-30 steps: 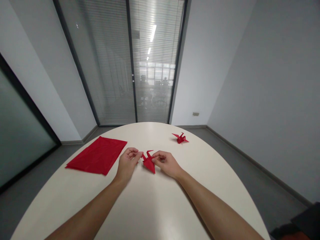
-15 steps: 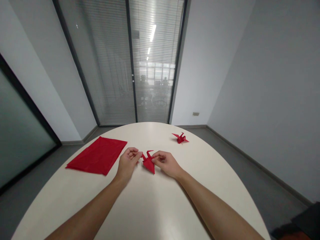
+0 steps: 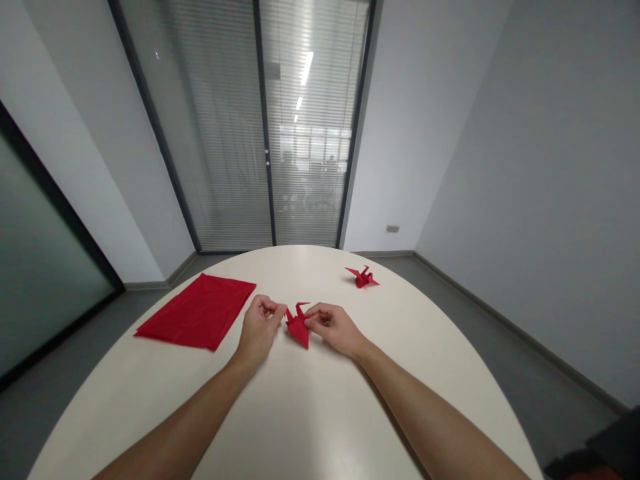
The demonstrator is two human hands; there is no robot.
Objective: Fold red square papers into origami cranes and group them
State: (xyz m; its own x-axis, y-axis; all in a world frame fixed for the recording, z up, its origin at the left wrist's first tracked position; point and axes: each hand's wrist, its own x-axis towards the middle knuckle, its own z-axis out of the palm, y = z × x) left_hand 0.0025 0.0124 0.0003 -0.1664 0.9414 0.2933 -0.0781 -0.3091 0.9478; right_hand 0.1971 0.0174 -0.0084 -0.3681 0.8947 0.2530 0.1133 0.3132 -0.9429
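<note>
Between my hands, just over the table, is a red origami crane (image 3: 299, 329) with one wing pointing down toward me and its neck and tail pointing up. My left hand (image 3: 262, 325) pinches the narrow point on the crane's left side between thumb and forefinger. On the other side, my right hand (image 3: 332, 327) is closed on the crane's body, thumb and fingertips together. The fingers partly cover the paper at both grips. A second red paper crane (image 3: 365, 278) stands farther back on the right, untouched, with its wings spread.
A stack of square red paper (image 3: 200, 312) lies to the left of my left hand on the pale round table (image 3: 305, 413). Beyond the table are a glass partition with blinds (image 3: 310, 187) and white walls. Something dark (image 3: 615, 443) shows at the lower right.
The fingers of my left hand have curled in more closely at the crane's left point. My right hand and the crane stay nearly in place; the view has shifted very slightly.
</note>
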